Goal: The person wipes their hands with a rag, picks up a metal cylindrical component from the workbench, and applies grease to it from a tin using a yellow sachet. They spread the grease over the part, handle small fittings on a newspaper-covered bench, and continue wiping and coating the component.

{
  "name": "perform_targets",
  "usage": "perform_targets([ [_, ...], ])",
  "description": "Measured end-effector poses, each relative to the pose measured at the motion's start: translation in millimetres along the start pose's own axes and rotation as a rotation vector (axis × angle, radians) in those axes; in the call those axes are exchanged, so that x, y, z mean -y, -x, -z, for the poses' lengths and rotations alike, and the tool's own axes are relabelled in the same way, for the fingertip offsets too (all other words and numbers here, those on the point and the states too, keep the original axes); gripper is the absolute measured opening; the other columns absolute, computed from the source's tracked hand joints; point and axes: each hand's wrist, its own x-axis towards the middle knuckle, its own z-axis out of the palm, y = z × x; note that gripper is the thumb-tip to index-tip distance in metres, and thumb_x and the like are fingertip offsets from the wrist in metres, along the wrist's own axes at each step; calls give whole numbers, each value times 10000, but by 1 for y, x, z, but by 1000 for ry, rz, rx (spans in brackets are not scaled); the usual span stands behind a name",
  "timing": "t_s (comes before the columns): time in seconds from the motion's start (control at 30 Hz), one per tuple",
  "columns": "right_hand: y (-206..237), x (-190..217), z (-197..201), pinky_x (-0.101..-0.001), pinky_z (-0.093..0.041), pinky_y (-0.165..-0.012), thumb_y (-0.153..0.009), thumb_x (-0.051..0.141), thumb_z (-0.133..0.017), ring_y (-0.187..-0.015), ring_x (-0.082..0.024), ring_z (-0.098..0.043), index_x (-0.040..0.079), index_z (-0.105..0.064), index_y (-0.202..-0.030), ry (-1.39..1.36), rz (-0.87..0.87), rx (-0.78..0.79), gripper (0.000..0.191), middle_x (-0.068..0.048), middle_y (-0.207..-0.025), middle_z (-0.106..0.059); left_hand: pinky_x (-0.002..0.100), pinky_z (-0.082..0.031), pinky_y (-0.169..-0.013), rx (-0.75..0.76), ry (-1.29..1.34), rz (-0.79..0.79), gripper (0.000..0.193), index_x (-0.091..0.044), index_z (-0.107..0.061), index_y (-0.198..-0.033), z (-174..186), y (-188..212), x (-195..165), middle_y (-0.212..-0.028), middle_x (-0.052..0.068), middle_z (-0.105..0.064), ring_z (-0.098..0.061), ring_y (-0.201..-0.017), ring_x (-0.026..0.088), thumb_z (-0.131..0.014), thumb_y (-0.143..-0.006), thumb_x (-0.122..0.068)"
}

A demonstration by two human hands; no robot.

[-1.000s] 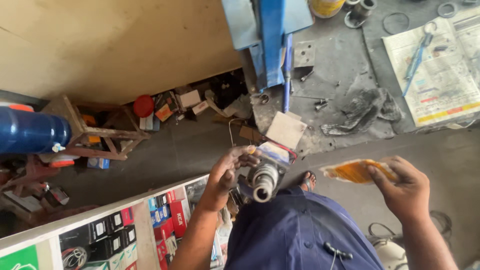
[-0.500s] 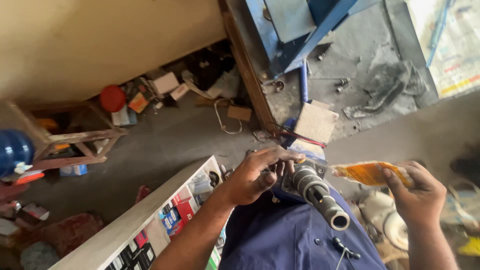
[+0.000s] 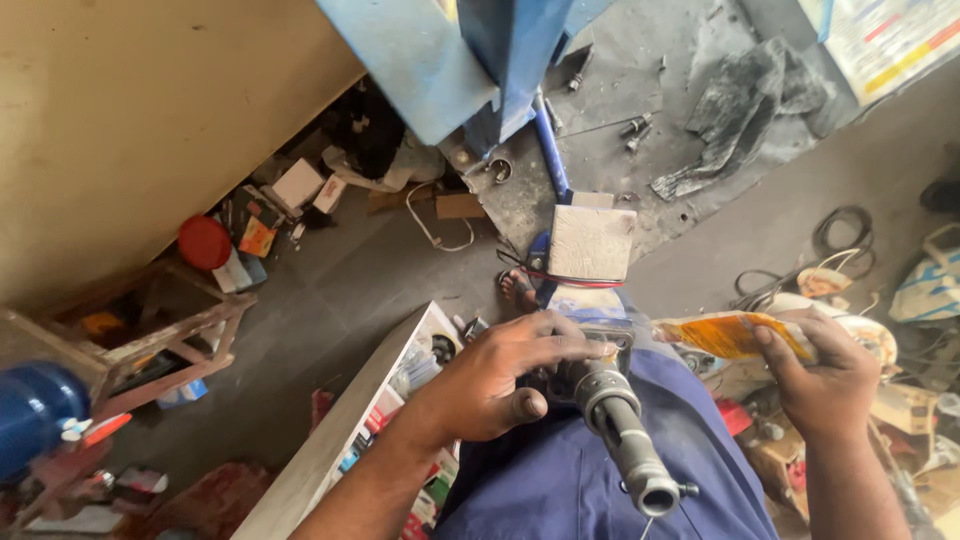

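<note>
**Metal part steadied on the lap, pouch held ready**

The grey cylindrical metal part (image 3: pixel 615 425) lies across the person's blue-trousered lap, dull and greasy, its open end toward us. The left hand (image 3: pixel 500 385) clamps its upper end, fingers wrapped. Right of the part, the right hand (image 3: pixel 825 375) pinches an orange pouch (image 3: pixel 725 335); nothing looks applied yet.

Grey concrete floor (image 3: pixel 330 270), red lid (image 3: pixel 204 243), black rag (image 3: pixel 745 105), bolts (image 3: pixel 633 128)
</note>
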Motion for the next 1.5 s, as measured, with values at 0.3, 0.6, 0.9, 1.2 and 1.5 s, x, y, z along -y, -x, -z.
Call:
perform_targets([
  [0.3, -9, -43, -13, -232, -485, -784, -992, 47, -778, -851, -112, -627, -45, -707, -1018, -22, -116, 61, 119, -61, -942, -693, 371, -539, -1024, 29, 127, 128, 1037, -49, -692, -1294, -2, -22, 9, -1151, 126, -686, -678, -1120, 247, -317, -917, -939],
  [0.6, -18, -49, -9, -228, -485, -796, -1020, 38, -766, -850, -109, -621, -52, -716, -1069, -23, -107, 76, 114, -61, -931, -683, 356, -541, -971, 74, 112, 160, 1039, -64, -723, -1224, -4, -32, 8, -1119, 107, -661, -674, -1079, 239, -297, -906, -957],
  [0.9, -14, -52, -8, -219, -481, -797, -1030, 30, -769, -848, -104, -615, -62, -708, -1058, -29, -70, 76, 114, -61, -928, -680, 374, -519, -1015, 97, 126, 170, 1047, -64, -727, -1191, -2, -29, 7, -1123, 107, -663, -652, -1114, 243, -279, -897, -964],
  [1.2, -7, -50, -8, -223, -480, -810, -1031, 27, -771, -864, -104, -612, -62, -700, -1045, -42, -71, 66, 115, -59, -940, -678, 375, -515, -1050, 104, 100, 127, 994, -78, -706, -1200, 0, -27, 7, -1152, 106, -662, -648, -1136, 238, -303, -920, -942],
  [1.5, 4, -51, -3, -218, -484, -840, -1058, 30, -774, -898, -104, -619, -75, -690, -1070, -115, -78, 32, 135, -66, -998, -688, 395, -483, -1113, 53, 173, 71, 969, -97, -684, -1278, -5, -6, 18, -1249, 99, -651, -621, -1206, 241, -333, -932, -931],
])
